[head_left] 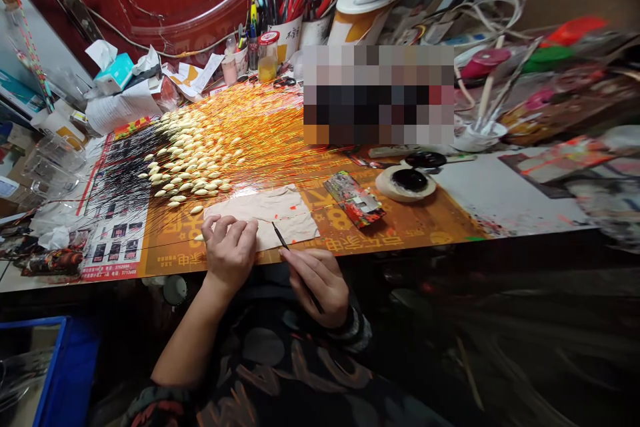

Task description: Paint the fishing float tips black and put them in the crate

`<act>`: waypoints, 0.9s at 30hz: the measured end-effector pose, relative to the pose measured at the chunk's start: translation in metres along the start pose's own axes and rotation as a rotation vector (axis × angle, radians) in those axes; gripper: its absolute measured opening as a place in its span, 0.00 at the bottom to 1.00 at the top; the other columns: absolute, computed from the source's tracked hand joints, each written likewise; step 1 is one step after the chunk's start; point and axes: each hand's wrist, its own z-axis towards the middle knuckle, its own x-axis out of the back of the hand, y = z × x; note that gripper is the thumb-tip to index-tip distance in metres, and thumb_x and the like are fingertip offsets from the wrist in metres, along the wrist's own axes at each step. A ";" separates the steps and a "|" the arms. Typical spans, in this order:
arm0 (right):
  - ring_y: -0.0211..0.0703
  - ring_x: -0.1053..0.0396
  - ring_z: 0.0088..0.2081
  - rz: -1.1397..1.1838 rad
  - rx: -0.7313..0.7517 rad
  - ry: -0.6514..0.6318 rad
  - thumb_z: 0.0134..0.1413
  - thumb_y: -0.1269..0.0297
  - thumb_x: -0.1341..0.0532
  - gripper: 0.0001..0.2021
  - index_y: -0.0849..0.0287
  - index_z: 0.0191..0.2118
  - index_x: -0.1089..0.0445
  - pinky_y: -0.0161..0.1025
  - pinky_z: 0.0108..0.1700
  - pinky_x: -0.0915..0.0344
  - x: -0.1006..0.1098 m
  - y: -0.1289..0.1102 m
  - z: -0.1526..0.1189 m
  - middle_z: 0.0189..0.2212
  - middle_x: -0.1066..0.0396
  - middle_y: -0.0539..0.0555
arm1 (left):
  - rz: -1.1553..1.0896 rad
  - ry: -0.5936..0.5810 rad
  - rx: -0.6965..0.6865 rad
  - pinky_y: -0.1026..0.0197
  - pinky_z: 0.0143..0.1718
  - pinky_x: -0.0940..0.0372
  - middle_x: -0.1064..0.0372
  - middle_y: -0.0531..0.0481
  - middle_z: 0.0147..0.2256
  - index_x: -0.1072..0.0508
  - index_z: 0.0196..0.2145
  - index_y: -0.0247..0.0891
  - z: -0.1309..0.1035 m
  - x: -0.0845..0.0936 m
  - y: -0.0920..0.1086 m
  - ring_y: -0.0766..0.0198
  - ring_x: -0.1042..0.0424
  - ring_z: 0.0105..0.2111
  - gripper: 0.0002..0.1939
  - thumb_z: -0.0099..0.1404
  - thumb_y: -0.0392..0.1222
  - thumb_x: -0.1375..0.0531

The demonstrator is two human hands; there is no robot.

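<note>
reaching up from the lower left, a bare forearm brings the left hand (230, 247) to about 8 o'clock on the wrinkled cream cloth (295, 203), knuckles raised. its fingers are bent and nearly closed, pinching a thin stick with a cream, seed-shaped bulb (199, 237). the bulb peeks out at 9 o'clock from the fingertips; a fine dark stem runs left of it, and a slender length lies across the cloth towards 3 o'clock. at 10 to 11 o'clock from the cloth spread many pale bulbs on bright orange-yellow stems (193, 147). the slim black brush (280, 235) angles its dark tip to 11 o'clock, just beside the stick; i cannot tell if they touch. at 5 o'clock, the right hand (317, 283) pinches its handle between thumb and forefinger, other fingers curled. at 3 o'clock sits a paint-smeared rectangular block (355, 199), then a round cream holder of glossy black liquid (406, 183).
</note>
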 end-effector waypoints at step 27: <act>0.49 0.31 0.40 -0.016 0.005 -0.023 0.59 0.76 0.41 0.29 0.56 0.66 0.41 0.46 0.41 0.29 -0.004 -0.004 0.000 0.46 0.25 0.59 | -0.007 0.009 0.008 0.49 0.52 0.45 0.23 0.50 0.33 0.26 0.43 0.39 -0.001 -0.001 0.000 0.60 0.29 0.39 0.09 0.66 0.34 0.40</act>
